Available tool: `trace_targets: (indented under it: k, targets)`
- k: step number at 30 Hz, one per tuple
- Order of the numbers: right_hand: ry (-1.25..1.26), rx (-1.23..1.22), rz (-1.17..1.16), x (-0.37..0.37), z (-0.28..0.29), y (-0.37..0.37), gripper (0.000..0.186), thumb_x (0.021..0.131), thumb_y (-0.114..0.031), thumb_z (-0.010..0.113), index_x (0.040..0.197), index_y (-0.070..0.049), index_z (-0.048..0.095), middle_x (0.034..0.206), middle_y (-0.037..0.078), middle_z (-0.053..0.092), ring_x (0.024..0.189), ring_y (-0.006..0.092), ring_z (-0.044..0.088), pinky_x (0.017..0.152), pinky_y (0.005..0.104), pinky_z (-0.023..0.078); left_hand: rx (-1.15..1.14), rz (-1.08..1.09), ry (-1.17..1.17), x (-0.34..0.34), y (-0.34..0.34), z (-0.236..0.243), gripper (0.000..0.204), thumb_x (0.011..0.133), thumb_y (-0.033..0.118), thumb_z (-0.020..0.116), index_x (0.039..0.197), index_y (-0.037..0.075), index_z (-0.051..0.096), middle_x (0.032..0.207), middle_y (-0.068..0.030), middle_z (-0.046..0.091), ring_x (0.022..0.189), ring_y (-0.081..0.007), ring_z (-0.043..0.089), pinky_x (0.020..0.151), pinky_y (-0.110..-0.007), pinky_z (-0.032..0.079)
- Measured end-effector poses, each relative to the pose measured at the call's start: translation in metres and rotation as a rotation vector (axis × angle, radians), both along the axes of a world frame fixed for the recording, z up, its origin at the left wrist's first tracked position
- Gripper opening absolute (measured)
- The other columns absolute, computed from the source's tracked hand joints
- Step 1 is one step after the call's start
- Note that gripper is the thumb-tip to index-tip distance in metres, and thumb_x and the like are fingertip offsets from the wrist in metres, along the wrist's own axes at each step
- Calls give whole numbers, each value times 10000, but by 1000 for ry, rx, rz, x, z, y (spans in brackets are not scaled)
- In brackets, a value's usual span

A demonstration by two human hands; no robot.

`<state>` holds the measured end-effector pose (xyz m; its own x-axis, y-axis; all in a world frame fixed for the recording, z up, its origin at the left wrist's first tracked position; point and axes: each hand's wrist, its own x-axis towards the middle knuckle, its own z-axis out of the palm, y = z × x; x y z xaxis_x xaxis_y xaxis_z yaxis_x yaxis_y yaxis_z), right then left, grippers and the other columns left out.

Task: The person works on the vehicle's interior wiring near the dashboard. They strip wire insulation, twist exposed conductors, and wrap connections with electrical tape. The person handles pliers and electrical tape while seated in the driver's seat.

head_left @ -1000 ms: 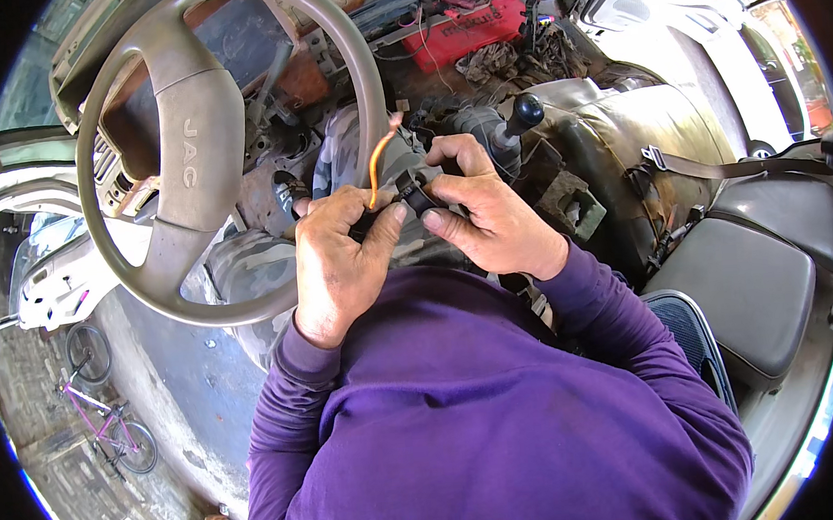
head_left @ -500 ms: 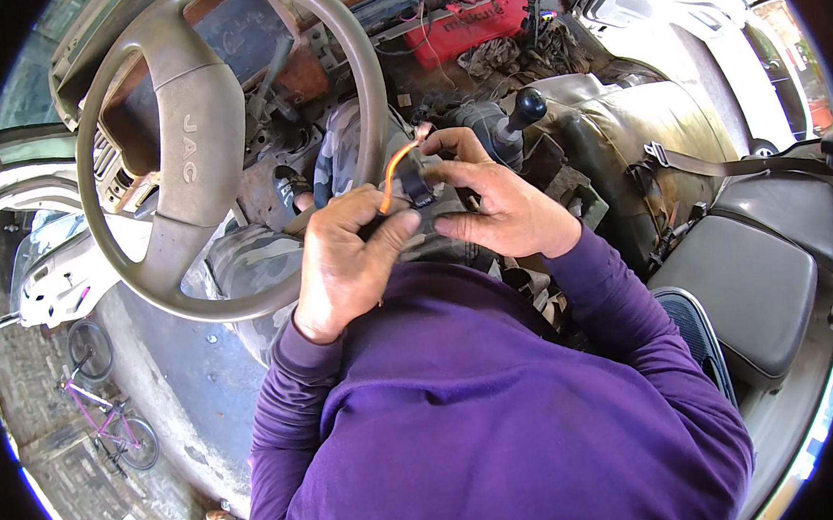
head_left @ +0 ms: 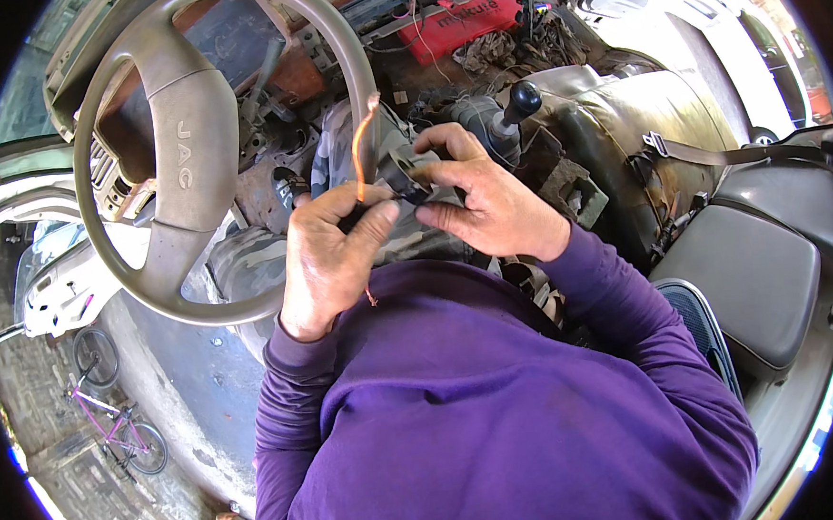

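Note:
My left hand pinches a short orange wire between thumb and fingers. The wire stands up past the fingers to a frayed copper end, and another bare end pokes out below the hand. Close beside it, my right hand grips a roll of black tape with thumb and fingertips. The tape reaches toward the left fingertips; whether it touches the wire there is hidden. Both hands are above my lap, over camouflage trousers.
A steering wheel curves close by on the left. Ahead and right stands a gear lever with a black knob. A red case lies among loose wiring farther off. Worn seats and a seat belt are at right.
The orange wire has swung more upright and moved left with my left hand. The tape roll has turned and tilted in my right hand, which has shifted slightly left.

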<state>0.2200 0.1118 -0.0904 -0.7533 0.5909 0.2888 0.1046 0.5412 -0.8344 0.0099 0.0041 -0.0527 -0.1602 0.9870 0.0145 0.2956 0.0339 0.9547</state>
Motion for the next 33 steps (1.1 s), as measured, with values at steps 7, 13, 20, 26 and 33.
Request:
trace_targets:
  k: [7,13,20,26,33]
  targets:
    - [-23,-5,-13,5,13,-6,301,999,-266,778,1009,24,697,1339,172,509,1244,339,520,1055,434,461,36,95,46,10,7,-3,179,974,112,818,1074,-35,792,802,-30,730,744,-75,607,684,-279,511]
    - [-14,-188,16,18,17,-12,278,985,-258,794,1075,2,754,1332,150,530,1289,330,511,1090,438,448,53,98,125,12,10,-8,170,981,121,815,1094,-6,804,863,-37,749,813,-96,624,753,-287,516]
    - [215,-274,151,7,17,7,388,951,-159,813,1307,-42,714,1410,129,486,1373,304,493,1176,414,419,338,-51,393,8,14,-11,84,922,26,803,994,-4,769,818,-107,714,729,-208,669,720,-357,504]
    - [-1,3,55,5,7,6,210,943,-188,823,1013,-7,743,1433,150,516,1346,364,497,1142,486,432,137,-33,52,7,5,-6,97,942,44,798,1007,-14,756,844,-97,695,779,-188,649,740,-342,501]
    - [-51,118,18,10,17,-1,230,940,-211,816,971,-1,729,1345,168,559,1303,402,506,1127,498,420,168,43,12,14,5,-13,96,961,49,779,1020,-24,756,890,-99,723,817,-182,664,795,-325,528]
